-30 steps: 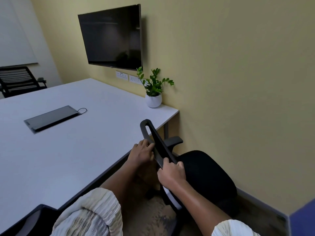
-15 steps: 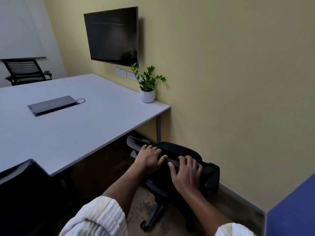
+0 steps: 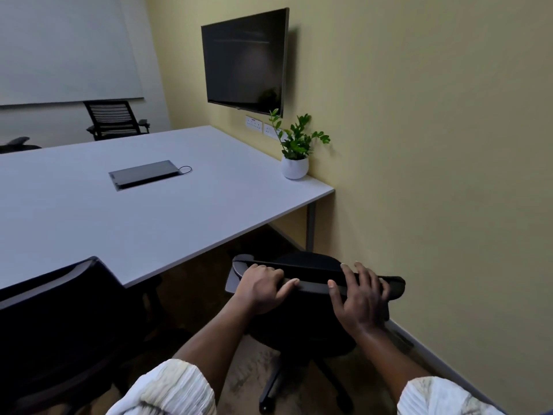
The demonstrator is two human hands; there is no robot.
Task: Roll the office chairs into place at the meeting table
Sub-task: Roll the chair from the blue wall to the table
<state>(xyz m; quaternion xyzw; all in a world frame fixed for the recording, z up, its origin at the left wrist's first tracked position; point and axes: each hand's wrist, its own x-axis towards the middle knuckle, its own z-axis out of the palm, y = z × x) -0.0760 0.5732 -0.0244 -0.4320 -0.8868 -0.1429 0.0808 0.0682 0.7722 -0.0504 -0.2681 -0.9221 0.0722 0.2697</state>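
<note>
Chair [image 3: 314, 262] swung square to white table [image 3: 149, 214]; both hands [image 3: 263, 287] [image 3: 359, 298] gripping backrest; yellow wall right.

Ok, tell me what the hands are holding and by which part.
Both the left hand and right hand grip the office chair by its backrest's top edge.

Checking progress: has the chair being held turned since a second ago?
Yes. The chair has swung round: its backrest, edge-on to the table earlier, now runs parallel to the table edge, seat facing it. Both hands grip the backrest top.
</note>
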